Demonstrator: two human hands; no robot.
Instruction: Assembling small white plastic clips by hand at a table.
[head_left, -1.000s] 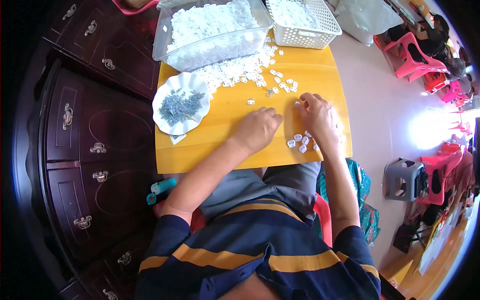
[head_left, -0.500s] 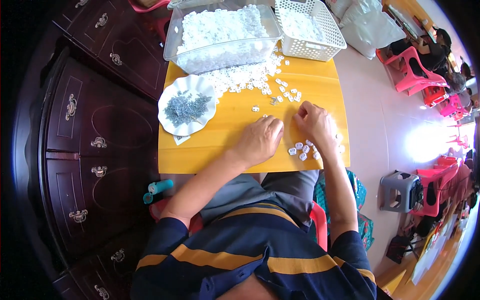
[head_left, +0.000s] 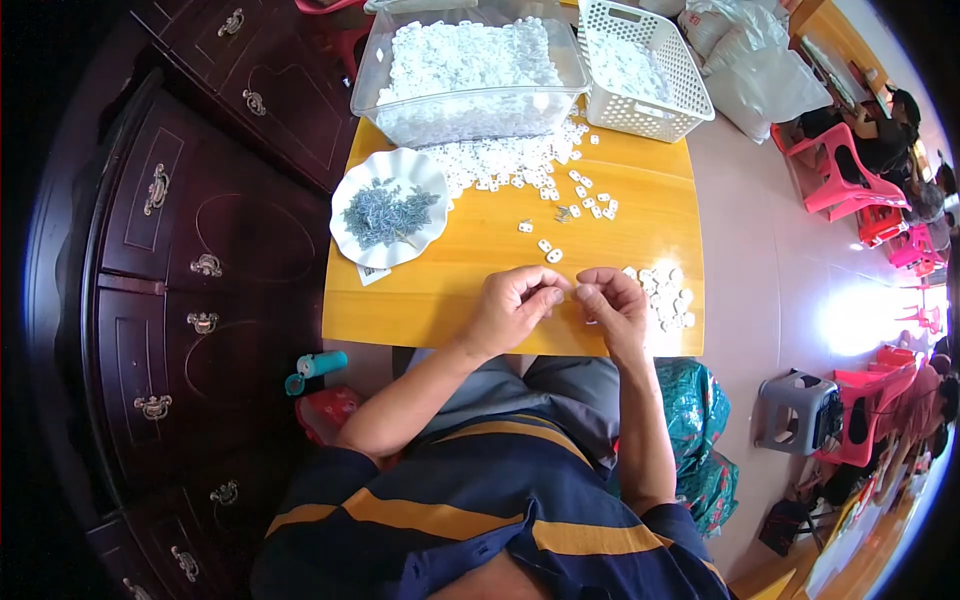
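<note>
My left hand (head_left: 518,310) and my right hand (head_left: 618,308) meet near the front edge of the yellow table (head_left: 430,310). Both are closed in a pinch, fingertips almost touching, and what they hold is too small to make out. A bit of white shows under the right fingers. Just beyond the left hand lie two small white plastic pieces with holes (head_left: 549,250). Beside my right hand is a group of similar white pieces (head_left: 668,298). A few loose screws (head_left: 563,214) lie farther up among scattered pieces.
At the left, a white scalloped dish (head_left: 345,235) holds a heap of grey screws (head_left: 385,215). A clear bin (head_left: 480,125) and a white perforated basket (head_left: 650,115), both with white pieces, stand at the back. More pieces (head_left: 510,160) spill before the bin. A dark cabinet (head_left: 230,230) stands left.
Both hands have drawn back toward the front edge, the right one from near the loose screws, and come together at the fingertips. Two white pieces beyond my left hand now show.
</note>
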